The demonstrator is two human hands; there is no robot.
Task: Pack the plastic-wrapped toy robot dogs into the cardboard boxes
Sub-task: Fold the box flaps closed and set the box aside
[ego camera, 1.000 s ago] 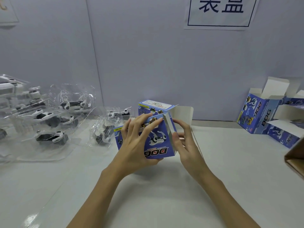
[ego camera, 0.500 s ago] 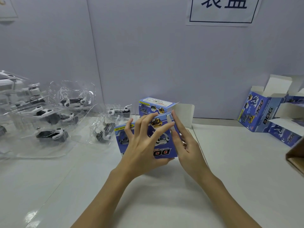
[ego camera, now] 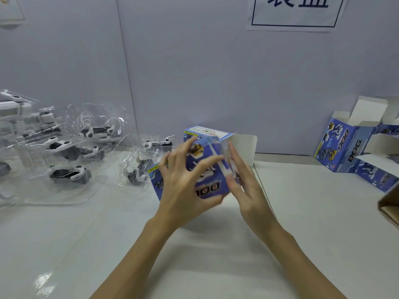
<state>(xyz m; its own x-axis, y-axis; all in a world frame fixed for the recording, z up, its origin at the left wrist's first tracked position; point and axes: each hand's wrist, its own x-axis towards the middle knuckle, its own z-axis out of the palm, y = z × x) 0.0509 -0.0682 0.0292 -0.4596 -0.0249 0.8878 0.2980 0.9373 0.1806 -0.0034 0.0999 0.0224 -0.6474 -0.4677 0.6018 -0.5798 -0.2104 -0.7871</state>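
Note:
My left hand [ego camera: 183,190] grips a blue "DOG" cardboard box [ego camera: 210,184] held tilted above the white table [ego camera: 302,223], fingers spread over its printed front. My right hand [ego camera: 246,186] lies with straight fingers against the box's right end, on its flap. The box is blurred by motion and its inside is hidden. A second blue box [ego camera: 205,131] with a raised white flap stands just behind. Plastic-wrapped toy robot dogs [ego camera: 69,173] lie at the left, and the nearest wrapped dog [ego camera: 138,169] is beside the held box.
Open blue boxes [ego camera: 336,145] with white flaps up stand at the back right. A brown carton corner [ego camera: 390,206] juts in at the right edge. A wall with a paper sign [ego camera: 295,11] closes off the back of the table.
The box has tipped and turned in my hands. My right hand moved from behind the open end flap onto the box's right end, and the flap folded in.

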